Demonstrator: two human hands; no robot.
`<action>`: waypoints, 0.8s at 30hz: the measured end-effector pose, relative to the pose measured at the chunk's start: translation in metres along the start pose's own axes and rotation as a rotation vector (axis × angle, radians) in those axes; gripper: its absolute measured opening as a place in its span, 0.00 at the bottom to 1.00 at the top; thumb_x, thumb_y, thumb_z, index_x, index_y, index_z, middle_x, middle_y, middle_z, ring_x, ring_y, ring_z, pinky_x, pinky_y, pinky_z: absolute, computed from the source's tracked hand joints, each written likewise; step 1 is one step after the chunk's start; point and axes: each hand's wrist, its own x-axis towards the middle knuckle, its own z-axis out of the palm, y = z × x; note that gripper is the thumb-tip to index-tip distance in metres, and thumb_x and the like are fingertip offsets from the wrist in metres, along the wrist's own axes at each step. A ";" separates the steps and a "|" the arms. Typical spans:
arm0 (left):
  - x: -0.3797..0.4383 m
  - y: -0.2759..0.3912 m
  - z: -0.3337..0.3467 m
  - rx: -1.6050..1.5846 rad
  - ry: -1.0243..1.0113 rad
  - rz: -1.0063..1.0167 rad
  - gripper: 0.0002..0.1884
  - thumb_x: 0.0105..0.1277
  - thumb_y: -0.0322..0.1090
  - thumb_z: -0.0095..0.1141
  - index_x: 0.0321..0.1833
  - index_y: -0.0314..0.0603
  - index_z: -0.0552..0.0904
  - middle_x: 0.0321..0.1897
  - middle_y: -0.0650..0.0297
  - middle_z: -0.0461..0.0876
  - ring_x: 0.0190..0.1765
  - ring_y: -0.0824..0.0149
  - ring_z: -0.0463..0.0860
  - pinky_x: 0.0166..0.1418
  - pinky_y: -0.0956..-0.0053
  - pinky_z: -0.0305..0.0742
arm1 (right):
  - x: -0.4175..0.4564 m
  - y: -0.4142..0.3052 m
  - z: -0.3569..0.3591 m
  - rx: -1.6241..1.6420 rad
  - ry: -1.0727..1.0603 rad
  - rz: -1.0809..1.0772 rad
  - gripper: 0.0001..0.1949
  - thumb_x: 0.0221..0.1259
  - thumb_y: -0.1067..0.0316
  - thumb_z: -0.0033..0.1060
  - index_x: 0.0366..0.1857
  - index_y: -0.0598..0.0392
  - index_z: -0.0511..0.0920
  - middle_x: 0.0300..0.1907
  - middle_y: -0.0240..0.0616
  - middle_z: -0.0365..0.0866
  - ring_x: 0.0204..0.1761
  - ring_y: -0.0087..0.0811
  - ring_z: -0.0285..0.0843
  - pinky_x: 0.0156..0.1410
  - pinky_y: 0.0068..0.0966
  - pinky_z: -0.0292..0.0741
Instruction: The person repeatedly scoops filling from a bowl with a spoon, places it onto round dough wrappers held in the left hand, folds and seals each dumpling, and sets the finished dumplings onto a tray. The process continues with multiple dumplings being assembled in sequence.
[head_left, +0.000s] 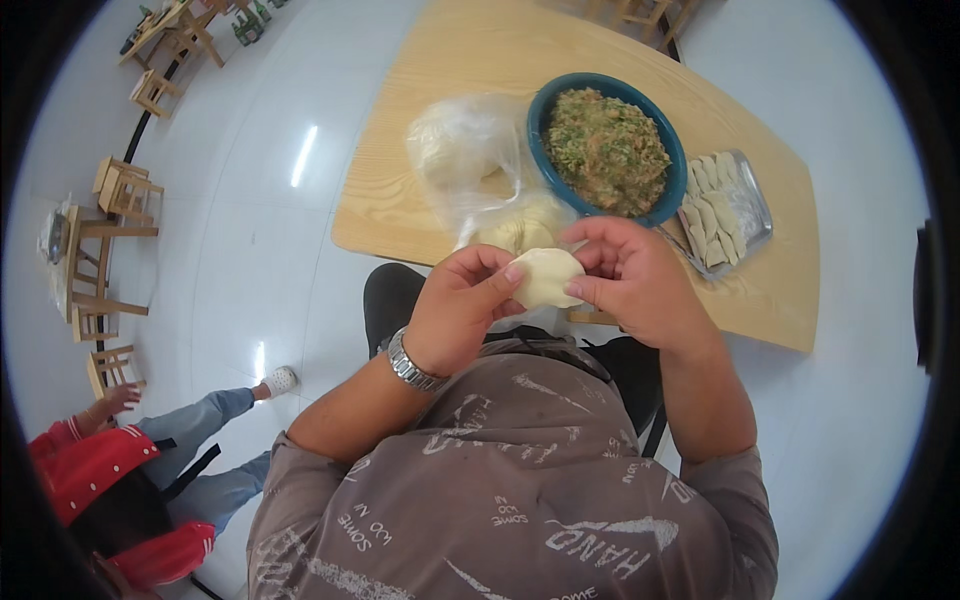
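Note:
A round, pale dough wrapper (550, 278) is held up between my two hands, in front of the table edge. My left hand (471, 292) pinches its left side with the thumb on top; my right hand (637, 281) grips its right side between thumb and fingers. Just beyond, more dough wrappers (525, 225) lie in a clear plastic bag. A second clear plastic bag (461, 142) with pale contents lies behind it. The blue bowl (534, 139) holds chopped filling (607, 150) with green and orange bits. To its right, a metal tray (756, 196) carries several folded dumplings (709, 214).
The wooden table (375, 180) has rounded corners. At the lower left, a person in a red jacket (101, 465) and jeans is near my left arm. Wooden stools (124, 187) and small tables stand along the left, with green bottles (247, 28) farther up.

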 end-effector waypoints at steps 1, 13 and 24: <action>0.000 0.002 0.003 -0.013 -0.043 -0.028 0.07 0.78 0.32 0.59 0.53 0.38 0.81 0.50 0.62 0.86 0.52 0.66 0.87 0.55 0.67 0.86 | -0.002 -0.003 -0.002 -0.006 0.001 0.000 0.20 0.62 0.82 0.67 0.59 0.63 0.78 0.41 0.37 0.88 0.42 0.21 0.85 0.47 0.20 0.80; 0.004 0.004 0.025 -0.041 -0.029 0.013 0.09 0.81 0.34 0.54 0.57 0.40 0.80 0.53 0.61 0.86 0.51 0.67 0.87 0.51 0.70 0.86 | 0.000 0.027 0.001 0.526 0.005 -0.071 0.28 0.64 0.81 0.67 0.69 0.58 0.71 0.46 0.36 0.87 0.47 0.24 0.84 0.52 0.24 0.82; 0.001 -0.012 0.004 -0.085 -0.236 0.046 0.11 0.76 0.30 0.62 0.58 0.38 0.80 0.47 0.60 0.88 0.43 0.69 0.86 0.47 0.73 0.83 | -0.013 0.015 -0.007 0.129 -0.013 -0.178 0.14 0.65 0.80 0.66 0.53 0.61 0.83 0.41 0.33 0.86 0.42 0.21 0.84 0.48 0.23 0.80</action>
